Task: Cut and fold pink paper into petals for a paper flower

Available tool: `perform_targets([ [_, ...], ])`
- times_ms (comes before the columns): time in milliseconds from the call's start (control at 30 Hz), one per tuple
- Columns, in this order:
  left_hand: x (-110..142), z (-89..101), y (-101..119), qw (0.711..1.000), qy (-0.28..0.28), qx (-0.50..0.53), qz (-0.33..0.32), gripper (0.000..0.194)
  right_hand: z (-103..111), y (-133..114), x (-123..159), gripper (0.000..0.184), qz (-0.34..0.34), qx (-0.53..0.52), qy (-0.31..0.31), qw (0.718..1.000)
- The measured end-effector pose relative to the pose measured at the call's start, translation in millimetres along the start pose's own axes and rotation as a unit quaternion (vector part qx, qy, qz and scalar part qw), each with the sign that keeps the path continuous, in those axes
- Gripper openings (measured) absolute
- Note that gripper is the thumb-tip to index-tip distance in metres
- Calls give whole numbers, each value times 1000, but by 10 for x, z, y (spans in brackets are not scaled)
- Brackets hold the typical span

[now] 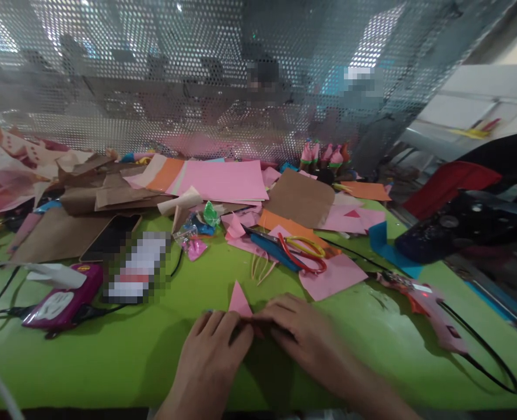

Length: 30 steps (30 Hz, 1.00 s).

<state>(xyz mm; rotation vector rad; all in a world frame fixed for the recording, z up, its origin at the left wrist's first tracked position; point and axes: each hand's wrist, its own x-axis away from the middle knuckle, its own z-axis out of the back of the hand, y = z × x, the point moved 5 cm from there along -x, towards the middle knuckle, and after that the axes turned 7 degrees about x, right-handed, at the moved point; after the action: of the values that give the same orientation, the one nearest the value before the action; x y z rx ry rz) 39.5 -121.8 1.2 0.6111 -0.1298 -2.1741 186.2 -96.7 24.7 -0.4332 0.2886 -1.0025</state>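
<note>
A small piece of pink paper stands up in a point between my hands, near the front of the green table. My left hand has its fingers curled over the paper's lower left side. From the right, my right hand pinches the same paper, thumb and fingertips close together by the left thumb. The lower part of the paper is mostly hidden by my fingers. Beyond my hands lie red-handled scissors, among cut pink sheets. To the right rests a pink glue gun with a small red light.
A purple power strip with cables, a phone and a blurred-out screen lie at left. Brown card and pink sheets pile along the back. A dark bottle lies at right; a perforated metal screen stands behind.
</note>
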Motion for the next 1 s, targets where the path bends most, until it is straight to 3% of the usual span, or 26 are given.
perform_targets([
  [200,17,20,-15,1000,-11,7,-7,22,61,-39,-18,18,21,38,-9,999],
  [367,57,62,7,998,25,22,-44,19,68,-19,-33,17,33,65,-9,997],
  [533,148,64,-22,998,29,36,-36,26,28,2,-9,19,29,75,-17,997],
  [700,144,88,-24,999,20,36,-27,22,16,-55,14,17,27,66,-9,997],
  [833,27,122,-19,999,-14,11,-33,19,-7,-60,13,25,33,72,-4,997],
  [1000,-144,115,20,993,-16,-42,-113,9,-55,5,19,40,25,84,14,996],
])
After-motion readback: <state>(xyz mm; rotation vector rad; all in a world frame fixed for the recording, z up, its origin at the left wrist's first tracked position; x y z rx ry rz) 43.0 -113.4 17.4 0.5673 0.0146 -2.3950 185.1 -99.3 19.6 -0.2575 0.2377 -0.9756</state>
